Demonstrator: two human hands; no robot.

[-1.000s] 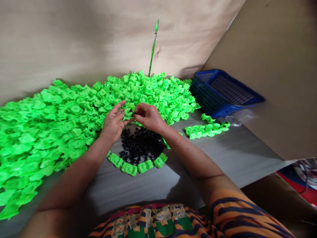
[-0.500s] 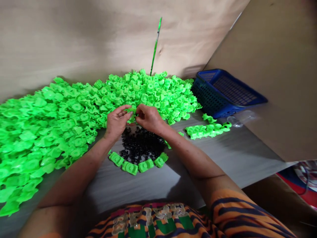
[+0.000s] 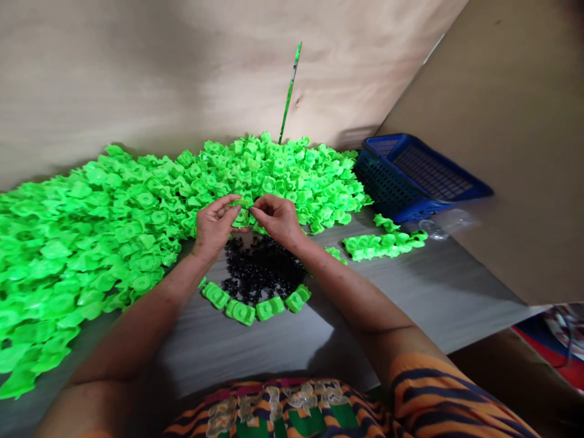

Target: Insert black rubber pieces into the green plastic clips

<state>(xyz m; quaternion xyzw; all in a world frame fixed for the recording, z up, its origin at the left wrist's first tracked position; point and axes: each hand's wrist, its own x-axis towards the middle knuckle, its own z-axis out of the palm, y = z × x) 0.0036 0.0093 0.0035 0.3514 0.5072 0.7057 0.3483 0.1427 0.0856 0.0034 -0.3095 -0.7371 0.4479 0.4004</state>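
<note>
My left hand (image 3: 213, 228) is closed on a bright green plastic toy car body (image 3: 240, 217), held up between thumb and fingers above the table. At its right edge, my right hand (image 3: 278, 219) has thumb and forefinger pinched together. Whatever sits in that pinch is too small to make out. Below both hands spreads a heap of small black plastic parts (image 3: 264, 267). Along the heap's near side, several green car bodies (image 3: 240, 312) lie in a curved row. Behind the hands rises a big pile of loose green car bodies (image 3: 150, 201).
A blue plastic basket (image 3: 387, 188) stands at the back right, against the board wall. In front of it sits a block of green pieces (image 3: 378, 244) lined up together, near a clear plastic item (image 3: 433, 230). A thin green stick (image 3: 288, 97) stands upright behind the pile.
My right hand has shifted slightly, its thumb and forefinger now turned toward the held car body's edge. My left hand keeps its hold. The whole view has tilted a little.
</note>
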